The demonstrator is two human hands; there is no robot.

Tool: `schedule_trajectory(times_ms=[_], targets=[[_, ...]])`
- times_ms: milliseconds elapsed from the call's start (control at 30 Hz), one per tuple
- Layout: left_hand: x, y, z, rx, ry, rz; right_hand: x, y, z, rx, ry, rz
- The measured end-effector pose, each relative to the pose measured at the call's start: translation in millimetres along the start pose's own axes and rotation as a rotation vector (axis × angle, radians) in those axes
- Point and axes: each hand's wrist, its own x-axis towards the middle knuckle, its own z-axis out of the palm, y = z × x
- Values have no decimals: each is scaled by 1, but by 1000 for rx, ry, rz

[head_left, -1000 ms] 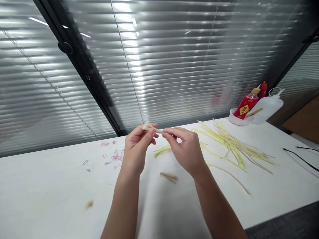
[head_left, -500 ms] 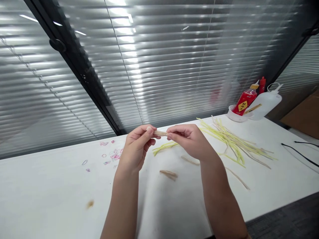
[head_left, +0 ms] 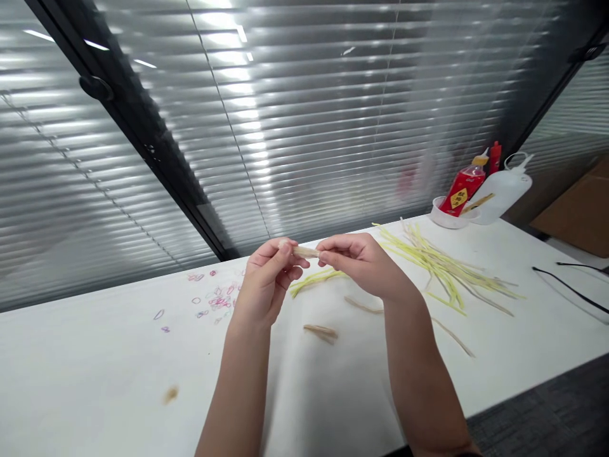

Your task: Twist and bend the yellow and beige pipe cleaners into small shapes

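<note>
Above the white table, my left hand and my right hand both pinch one short pale straw-like strip, one hand at each end. The strip spans the small gap between my fingertips. Under my hands a yellow-green strand lies on the table. A thin tan strip rests just below my right wrist, and a small tan bundle lies between my forearms.
A loose pile of yellow-green strips spreads to the right. Small coloured rubber bands are scattered at the left. A white bowl with a red bottle, and a white squeeze bottle, stand back right. A black cable lies far right.
My right hand turned palm-down and drew in slightly; a thin tan strip now lies on the table under it. Both hands keep pinching the pale strip.
</note>
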Motion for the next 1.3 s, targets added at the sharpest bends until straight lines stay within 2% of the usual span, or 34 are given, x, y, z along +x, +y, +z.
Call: schedule_trajectory(times_ms=[167, 267, 400, 500, 567, 633, 767, 933, 1033, 1167, 1233, 1300], targets=[[1, -3, -1, 277, 98, 178, 3, 11, -10, -51, -58, 42], [0, -2, -1, 390, 120, 219, 7, 24, -17, -109, -31, 80], [-2, 0, -1, 535, 51, 175, 19, 54, -23, -353, 38, 184], [-4, -1, -1, 609, -11, 140, 31, 82, -21, -536, -26, 303], [-5, -2, -2, 661, -37, 144, 39, 100, -17, -702, -85, 458], [-6, -4, -3, 720, -58, 163, 45, 115, -12, -773, -102, 562], [-7, -4, -4, 838, -134, 171, 50, 130, -4, -866, -130, 653], [-10, 1, -3, 1001, -241, 79, 53, 136, -2, -932, -129, 670], [-9, -2, -6, 1089, -356, 6, 54, 136, -3, -959, -116, 651], [0, -21, -15, 1315, -536, -236, 53, 128, -4, -979, -105, 643], [7, -33, -19, 1491, -535, -373, 52, 122, -4, -982, -101, 640], [13, -43, -19, 1599, -530, -430, 51, 116, -3, -979, -100, 630]])
